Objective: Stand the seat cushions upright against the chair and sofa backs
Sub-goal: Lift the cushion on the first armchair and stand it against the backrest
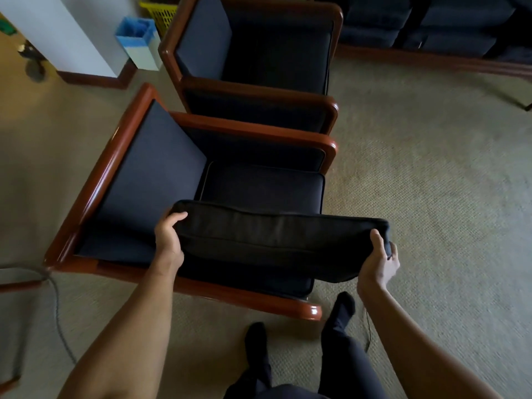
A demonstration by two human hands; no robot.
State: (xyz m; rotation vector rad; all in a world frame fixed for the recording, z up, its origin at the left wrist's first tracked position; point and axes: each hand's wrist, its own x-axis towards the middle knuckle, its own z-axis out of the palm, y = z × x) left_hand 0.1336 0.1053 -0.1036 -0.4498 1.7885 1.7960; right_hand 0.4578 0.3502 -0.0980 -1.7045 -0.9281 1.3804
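Observation:
A dark seat cushion (276, 240) is lifted off the near armchair (95, 180), held level above the seat with its long edge toward me. My left hand (169, 240) grips its left end and my right hand (380, 260) grips its right end, which sticks out past the chair's front. The chair has a red-brown wooden frame and dark blue upholstery; its back (152, 168) is at the left. A second matching armchair (253, 53) stands just behind it, its seat cushion (276, 59) lying flat. A dark sofa (431, 21) is at the top right.
Beige carpet (431, 168) stretches to the right. A blue and white bin (141, 41) and a yellow basket (161, 12) stand by the white wall at the top left. A grey cable (57, 306) lies on the floor at the left. My legs in dark trousers (339, 341) are in front of the chair.

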